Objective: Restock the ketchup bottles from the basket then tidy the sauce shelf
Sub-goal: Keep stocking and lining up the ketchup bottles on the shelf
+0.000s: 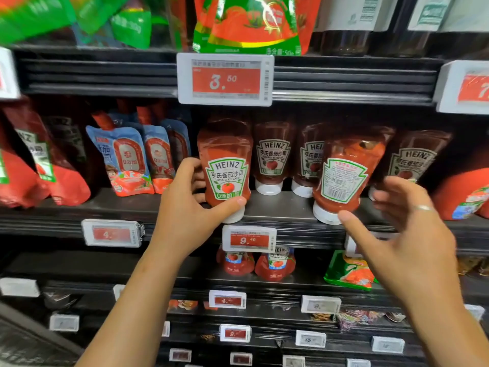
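Note:
Heinz ketchup bottles stand cap-down on the middle shelf [277, 207]. My left hand [190, 205] grips the front-left ketchup bottle [225, 165] at the shelf edge, label facing me, thumb at its white cap. A second front bottle [344, 176] stands tilted with its back label and barcode towards me. My right hand [402, 231] is beside it with fingers spread, thumb tip near its white cap, blurred. Three more ketchup bottles [274, 157] stand in a row behind. The basket is out of view.
Blue sauce pouches [127, 160] and red pouches [26, 168] fill the shelf's left side; a red pouch [463, 194] lies at the right. Price tags [225, 79] hang on the shelf edges. Smaller ketchup packs [275, 263] sit on the shelf below.

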Available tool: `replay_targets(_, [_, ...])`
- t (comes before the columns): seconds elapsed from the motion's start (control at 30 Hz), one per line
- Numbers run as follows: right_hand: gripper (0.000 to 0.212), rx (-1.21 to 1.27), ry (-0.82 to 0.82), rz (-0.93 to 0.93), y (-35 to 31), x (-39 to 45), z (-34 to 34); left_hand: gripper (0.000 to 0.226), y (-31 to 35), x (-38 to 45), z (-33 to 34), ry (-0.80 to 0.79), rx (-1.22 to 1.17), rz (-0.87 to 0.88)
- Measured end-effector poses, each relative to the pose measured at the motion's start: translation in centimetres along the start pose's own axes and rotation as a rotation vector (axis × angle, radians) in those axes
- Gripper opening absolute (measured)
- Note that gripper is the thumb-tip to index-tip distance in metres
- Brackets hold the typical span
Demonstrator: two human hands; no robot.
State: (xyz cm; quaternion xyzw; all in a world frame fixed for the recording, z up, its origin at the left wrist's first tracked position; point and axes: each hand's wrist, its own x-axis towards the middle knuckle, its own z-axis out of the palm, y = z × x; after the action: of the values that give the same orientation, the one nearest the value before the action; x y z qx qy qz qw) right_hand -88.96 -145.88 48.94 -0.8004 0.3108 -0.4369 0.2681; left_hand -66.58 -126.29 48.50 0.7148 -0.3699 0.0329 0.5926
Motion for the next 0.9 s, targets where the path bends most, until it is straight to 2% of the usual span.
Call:
replay_targets(0.1, [0.039,0.044,0.129,-0.239,-2.2,-2.4,0.2,0.056,0.1,-0.1,0.1,0.006,0.011,0.023])
replay_targets(0.17, [0.032,0.126,0.046,-0.375,-4.7,-3.0,1.8,0.053,0.3,0.0,0.2,0.011,0.034,0.035])
replay_targets(0.3, [0.047,0.261,-0.255,-0.211,-8.7,-1.7,6.9,0.048,0.8,0.0,0.0,0.024,0.117,0.063])
replay_targets(0.43, [0.055,0.258,-0.384,-0.105,-9.4,-0.6,10.1,0.042,0.5,0.3,-0.4,-0.004,0.146,0.049])
replay_targets(0.57, [0.049,0.263,-0.282,-0.13,-7.7,-1.2,8.1,0.044,0.1,0.2,-0.2,-0.01,0.12,0.036])
replay_targets(0.73, [0.029,0.342,-0.008,-0.109,-4.2,-0.7,3.1,0.045,0.5,-0.3,0.7,0.011,0.047,0.0])
replay_targets(0.83, [0.033,0.314,0.119,-0.053,-2.4,0.3,1.0,0.05,0.7,-0.4,1.4,0.025,0.063,-0.006])
replay_targets(0.9, [0.041,0.303,0.117,-0.016,-1.5,0.9,0.5,0.062,1.0,-1.1,1.7,0.106,0.135,-0.011])
